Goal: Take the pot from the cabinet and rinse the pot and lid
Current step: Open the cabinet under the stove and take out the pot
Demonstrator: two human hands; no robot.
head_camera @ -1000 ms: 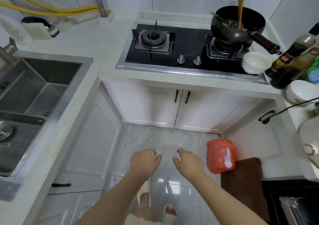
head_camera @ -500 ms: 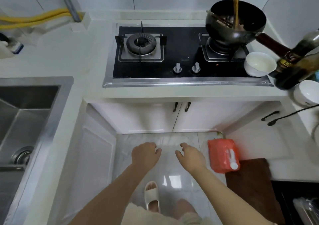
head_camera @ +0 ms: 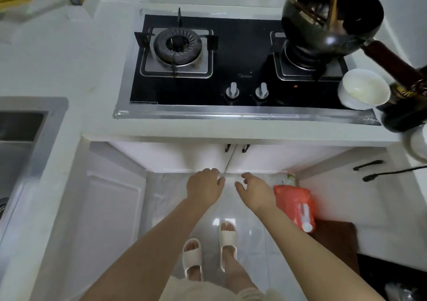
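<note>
Bare left hand (head_camera: 204, 185), bare right hand (head_camera: 254, 191), lower centre of frame: grips loosely curled, holding nothing, level with lower edge of closed white double-door cabinet (head_camera: 203, 156). Beyond, centre: black handles (head_camera: 236, 148). Pot and lid: not visible, presumably inside. Step: opening cabinet. Next: fingers onto handles, doors drawn outward.

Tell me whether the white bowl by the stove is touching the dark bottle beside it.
Cannot tell. In the head view the white ceramic bowl overlaps the dark glass bottle at its right edge, with no visible gap, but overlap alone cannot confirm contact.
</note>
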